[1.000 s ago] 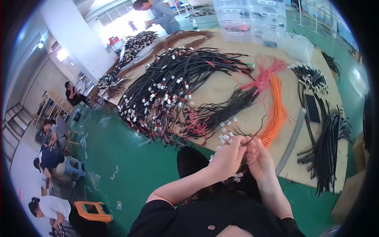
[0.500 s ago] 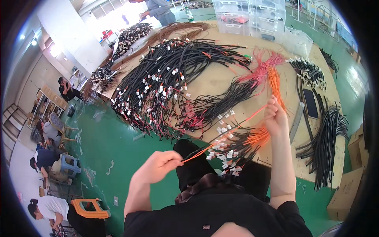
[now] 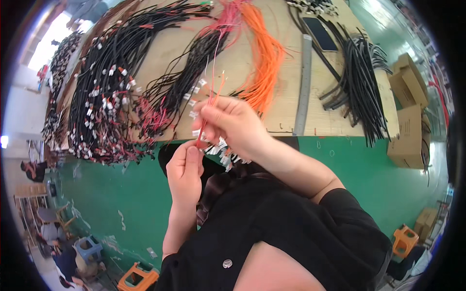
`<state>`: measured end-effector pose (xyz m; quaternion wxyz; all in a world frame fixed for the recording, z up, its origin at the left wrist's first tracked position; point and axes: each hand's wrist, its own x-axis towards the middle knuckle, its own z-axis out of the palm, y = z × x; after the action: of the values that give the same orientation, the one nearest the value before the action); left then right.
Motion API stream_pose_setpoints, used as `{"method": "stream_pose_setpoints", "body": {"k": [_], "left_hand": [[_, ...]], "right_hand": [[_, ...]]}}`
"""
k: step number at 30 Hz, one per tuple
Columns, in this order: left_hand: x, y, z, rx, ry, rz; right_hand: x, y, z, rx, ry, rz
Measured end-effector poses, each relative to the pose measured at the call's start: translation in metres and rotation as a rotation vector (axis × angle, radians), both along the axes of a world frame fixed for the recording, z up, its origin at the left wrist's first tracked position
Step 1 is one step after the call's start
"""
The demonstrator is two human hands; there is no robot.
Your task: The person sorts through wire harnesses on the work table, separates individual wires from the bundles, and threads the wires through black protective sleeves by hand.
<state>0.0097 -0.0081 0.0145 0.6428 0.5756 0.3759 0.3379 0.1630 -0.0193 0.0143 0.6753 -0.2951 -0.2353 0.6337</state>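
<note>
My left hand (image 3: 185, 169) and my right hand (image 3: 238, 123) are close together in front of the table edge. Both have their fingers closed on thin orange-red wires (image 3: 202, 127); the left pinches them lower down, the right just above. Loose wire ends stick up past my right fingers, and one thin pink wire rises toward the pink wires (image 3: 230, 17). Behind my right hand lies a bundle of orange wires (image 3: 272, 53). White connectors (image 3: 225, 155) hang below the table edge, partly hidden by my hands. A bundle of thin black wires (image 3: 204, 51) lies to the left.
A large heap of black cables with white connectors (image 3: 109, 92) covers the table's left. To the right are a steel ruler (image 3: 304, 82), a phone (image 3: 320, 34) and black tubes (image 3: 361, 82). Cardboard boxes (image 3: 407, 136) stand beyond the right edge. Stools and people are at lower left.
My hands have come together from wide apart; the right has left the orange bundle and moved left beside the other hand. The view has tilted down and shifted right.
</note>
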Motion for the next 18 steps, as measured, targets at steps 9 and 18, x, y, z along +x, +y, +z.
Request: {"method": "stream_pose_setpoints", "body": {"k": [9, 18], "left_hand": [[0.018, 0.004, 0.013, -0.09, 0.153, -0.16], [0.032, 0.011, -0.007, -0.261, 0.024, -0.077]], "right_hand": [[0.018, -0.019, -0.003, -0.036, -0.153, 0.107], [0.032, -0.01, -0.024, -0.163, -0.262, 0.071]]}}
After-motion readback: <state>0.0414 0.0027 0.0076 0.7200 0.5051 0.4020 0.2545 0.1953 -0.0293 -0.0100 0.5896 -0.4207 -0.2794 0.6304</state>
